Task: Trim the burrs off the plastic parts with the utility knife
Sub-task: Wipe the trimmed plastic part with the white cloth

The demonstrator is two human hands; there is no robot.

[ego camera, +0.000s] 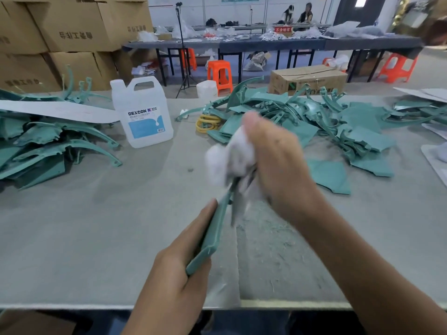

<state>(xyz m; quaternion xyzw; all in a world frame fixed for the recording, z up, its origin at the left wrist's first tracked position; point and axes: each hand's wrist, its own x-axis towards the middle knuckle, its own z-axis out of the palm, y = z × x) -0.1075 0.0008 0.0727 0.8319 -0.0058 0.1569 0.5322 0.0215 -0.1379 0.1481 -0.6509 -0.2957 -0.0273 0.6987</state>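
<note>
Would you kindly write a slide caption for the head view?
Left hand grips a teal plastic part while the right hand holds a white cloth against its far end.

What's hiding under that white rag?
The top end of the green part, which the left hand grips. The right hand bunches the rag over it, so that end is hidden.
</note>
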